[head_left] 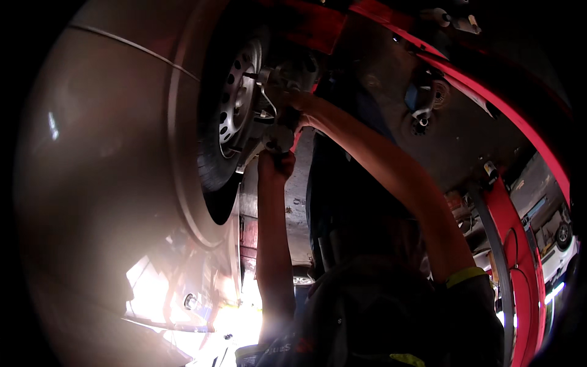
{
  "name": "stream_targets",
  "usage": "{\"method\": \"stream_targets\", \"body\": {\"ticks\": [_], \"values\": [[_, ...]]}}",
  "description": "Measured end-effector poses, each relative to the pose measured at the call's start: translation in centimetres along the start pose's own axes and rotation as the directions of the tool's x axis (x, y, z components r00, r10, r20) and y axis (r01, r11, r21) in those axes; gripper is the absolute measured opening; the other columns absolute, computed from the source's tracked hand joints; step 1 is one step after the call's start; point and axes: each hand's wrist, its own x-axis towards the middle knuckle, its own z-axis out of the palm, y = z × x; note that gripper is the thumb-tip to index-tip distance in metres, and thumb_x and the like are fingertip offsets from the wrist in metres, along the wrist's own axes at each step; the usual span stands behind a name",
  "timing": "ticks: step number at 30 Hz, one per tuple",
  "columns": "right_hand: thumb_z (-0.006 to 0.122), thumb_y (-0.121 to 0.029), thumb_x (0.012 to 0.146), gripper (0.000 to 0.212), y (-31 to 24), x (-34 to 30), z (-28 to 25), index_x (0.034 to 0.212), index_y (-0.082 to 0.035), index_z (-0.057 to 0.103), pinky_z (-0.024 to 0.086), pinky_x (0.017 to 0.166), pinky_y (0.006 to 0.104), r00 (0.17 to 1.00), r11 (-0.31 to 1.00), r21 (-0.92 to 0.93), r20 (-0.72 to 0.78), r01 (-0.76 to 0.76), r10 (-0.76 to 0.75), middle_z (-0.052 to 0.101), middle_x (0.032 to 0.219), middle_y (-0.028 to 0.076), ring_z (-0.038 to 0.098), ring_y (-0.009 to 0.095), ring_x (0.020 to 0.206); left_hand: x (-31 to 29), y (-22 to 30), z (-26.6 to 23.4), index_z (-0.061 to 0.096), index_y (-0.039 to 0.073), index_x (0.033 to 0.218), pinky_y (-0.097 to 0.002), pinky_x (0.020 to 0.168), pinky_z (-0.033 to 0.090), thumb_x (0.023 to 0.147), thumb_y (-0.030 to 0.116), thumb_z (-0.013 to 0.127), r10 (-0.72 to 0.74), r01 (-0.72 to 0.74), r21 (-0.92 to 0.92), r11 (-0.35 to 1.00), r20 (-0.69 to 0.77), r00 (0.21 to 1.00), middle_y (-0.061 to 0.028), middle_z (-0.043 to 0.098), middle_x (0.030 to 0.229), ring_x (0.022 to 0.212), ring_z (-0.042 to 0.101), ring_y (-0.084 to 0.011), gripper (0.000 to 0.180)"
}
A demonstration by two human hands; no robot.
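- Car body [104, 183] — beige, raised overhead, fills the left.
- Red lift arm [520, 244] curves down the right.
- Wheel [235, 104] hangs in its arch, steel rim showing.
- Brake parts [278, 82] sit just behind the wheel.
- Right hand [296, 104] grips those parts; left hand [276, 164] — fist closed below on something dark, too dim to identify.

A raised car's underside [452, 147] spans overhead, resting on a red lift arm [520, 244]; a steel wheel [235, 98] hangs at its left edge.
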Motion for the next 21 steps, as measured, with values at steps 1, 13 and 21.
{"method": "stream_targets", "body": {"ticks": [1, 13, 21], "values": [[0.053, -0.008, 0.076, 0.045, -0.2, -0.1, 0.0, 0.120, -0.006, 0.041, 0.042, 0.073, 0.0535, 1.000, 1.000, 0.000, 0.004, 0.004, -0.004, 0.049, 0.104, 0.014, 0.049, 0.029, 0.088, 0.2, -0.1, 0.1, 0.054, 0.013, 0.098, -0.0193, 0.038, 0.034, 0.087, 0.030, 0.045, 0.026, -0.026, -0.001, 1.000, 0.012, 1.000, -0.0001, 0.058, 0.082, 0.055, 0.049, -0.0103, 0.022], [0.054, -0.012, 0.077, 0.049, -0.6, 0.1, 0.6, 0.123, -0.007, 0.039, 0.037, 0.078, 0.0575, 1.000, 0.999, -0.037, -0.010, 0.002, -0.003, 0.045, 0.112, 0.015, 0.044, 0.031, 0.097, 0.1, 0.8, -0.8, 0.054, 0.006, 0.097, -0.0211, 0.039, 0.035, 0.084, 0.033, 0.049, 0.015, -0.008, -0.113, 0.994, 0.057, 0.998, -0.0093, 0.057, 0.080, 0.059, 0.052, -0.0174, 0.030], [0.055, -0.015, 0.078, 0.051, -2.3, 2.2, 2.6, 0.126, -0.008, 0.037, 0.033, 0.081, 0.0602, 0.999, 0.998, -0.066, -0.029, 0.016, -0.018, 0.042, 0.118, 0.016, 0.041, 0.033, 0.104, 1.1, 1.5, -1.5, 0.054, 0.003, 0.098, -0.0213, 0.039, 0.035, 0.082, 0.033, 0.052, -0.026, 0.038, -0.131, 0.991, 0.094, 0.995, -0.0102, 0.058, 0.082, 0.063, 0.053, -0.0183, 0.034]]}}
